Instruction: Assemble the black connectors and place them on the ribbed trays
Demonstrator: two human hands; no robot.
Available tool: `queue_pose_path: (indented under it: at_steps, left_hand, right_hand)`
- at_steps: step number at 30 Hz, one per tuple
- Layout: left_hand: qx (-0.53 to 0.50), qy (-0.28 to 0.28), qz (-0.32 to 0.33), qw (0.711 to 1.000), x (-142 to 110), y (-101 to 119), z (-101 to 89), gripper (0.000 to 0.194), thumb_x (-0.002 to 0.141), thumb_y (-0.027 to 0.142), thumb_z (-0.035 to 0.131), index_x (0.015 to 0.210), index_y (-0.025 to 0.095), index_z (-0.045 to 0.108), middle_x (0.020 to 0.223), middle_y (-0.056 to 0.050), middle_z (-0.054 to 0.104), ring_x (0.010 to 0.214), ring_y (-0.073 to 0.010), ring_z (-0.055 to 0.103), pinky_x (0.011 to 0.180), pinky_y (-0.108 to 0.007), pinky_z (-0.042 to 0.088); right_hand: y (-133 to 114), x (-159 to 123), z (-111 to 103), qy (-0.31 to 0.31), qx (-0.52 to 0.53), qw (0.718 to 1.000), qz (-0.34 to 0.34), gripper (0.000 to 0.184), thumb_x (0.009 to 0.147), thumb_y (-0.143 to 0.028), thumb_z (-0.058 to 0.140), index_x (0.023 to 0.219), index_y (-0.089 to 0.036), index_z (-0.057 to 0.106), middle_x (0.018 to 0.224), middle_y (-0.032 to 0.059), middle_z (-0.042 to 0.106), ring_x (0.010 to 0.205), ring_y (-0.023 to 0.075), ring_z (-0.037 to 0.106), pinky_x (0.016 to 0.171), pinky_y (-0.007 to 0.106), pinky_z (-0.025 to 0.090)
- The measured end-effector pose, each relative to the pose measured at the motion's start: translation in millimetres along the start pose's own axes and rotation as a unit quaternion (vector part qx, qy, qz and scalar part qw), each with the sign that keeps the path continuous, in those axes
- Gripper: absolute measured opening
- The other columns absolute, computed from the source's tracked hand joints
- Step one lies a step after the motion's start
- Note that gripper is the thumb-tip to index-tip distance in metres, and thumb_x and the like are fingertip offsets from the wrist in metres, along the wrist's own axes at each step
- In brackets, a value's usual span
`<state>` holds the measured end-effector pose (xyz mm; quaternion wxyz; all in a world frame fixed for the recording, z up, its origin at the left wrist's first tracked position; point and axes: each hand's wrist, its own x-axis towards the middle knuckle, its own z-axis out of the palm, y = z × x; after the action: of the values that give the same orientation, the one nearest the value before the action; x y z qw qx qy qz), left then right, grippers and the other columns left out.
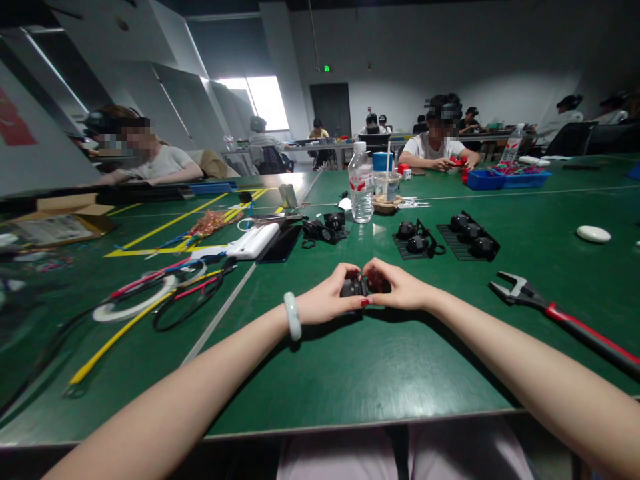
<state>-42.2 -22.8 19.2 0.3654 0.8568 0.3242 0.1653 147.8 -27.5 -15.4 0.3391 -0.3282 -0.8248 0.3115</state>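
My left hand [327, 295], with a pale bangle [293, 316] at the wrist, is closed around a small black part [353, 287] just over the green table. My right hand [400, 285] curls in from the other side, its fingertips meeting the left ones at the part. The fingers cover much of it, so its exact kind cannot be made out. Beyond my hands sit more black round-topped parts on ribbed black plates, one group [416, 240] straight ahead to the right and a bigger plate [470, 236] beside it. Another black cluster [327, 229] lies ahead to the left.
Adjustable pliers [530, 297] with red-black handles lie right, below a white oval object [593, 234]. A water bottle [362, 187] and a cup [387, 187] stand ahead. Left are cables [133, 333], a tape ring [135, 303] and a white device [253, 241]. Other people sit around.
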Motion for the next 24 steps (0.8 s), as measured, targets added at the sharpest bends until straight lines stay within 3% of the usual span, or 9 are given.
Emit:
queue_pose_path:
  at_steps: [6, 19, 24]
  left_hand:
    - [-0.010, 0.004, 0.012, 1.000, -0.3, 1.1, -0.2, 0.047, 0.071, 0.038, 0.052, 0.108, 0.016, 0.032, 0.103, -0.005, 0.045, 0.095, -0.0178, 0.045, 0.083, -0.034, 0.038]
    - [-0.004, 0.003, 0.013, 1.000, -0.5, 0.2, -0.4, 0.046, 0.072, 0.039, 0.051, 0.107, 0.016, 0.032, 0.100, -0.004, 0.045, 0.092, -0.0167, 0.045, 0.080, -0.033, 0.040]
    - [0.010, 0.006, -0.001, 1.000, -1.1, 1.0, -0.5, 0.048, 0.071, 0.041, 0.051, 0.107, 0.016, 0.032, 0.098, -0.004, 0.044, 0.087, -0.0161, 0.046, 0.077, -0.032, 0.041]
  right_hand:
    - [-0.2, 0.0, 0.9, 0.002, -0.021, 0.999, -0.033, 0.048, 0.059, -0.032, 0.066, 0.098, -0.018, 0.040, 0.075, -0.0024, 0.040, 0.063, 0.0079, 0.035, 0.055, 0.019, 0.033]
    - [-1.1, 0.7, 0.1, 0.010, -0.075, 0.997, -0.034, 0.037, 0.064, -0.034, 0.061, 0.093, -0.017, 0.045, 0.069, -0.0030, 0.041, 0.061, 0.0082, 0.037, 0.055, 0.020, 0.032]
    - [-0.1, 0.4, 0.2, 0.004, -0.072, 0.997, -0.021, 0.034, 0.067, -0.036, 0.058, 0.093, -0.016, 0.048, 0.075, -0.0001, 0.048, 0.063, 0.0089, 0.041, 0.056, 0.021, 0.034]
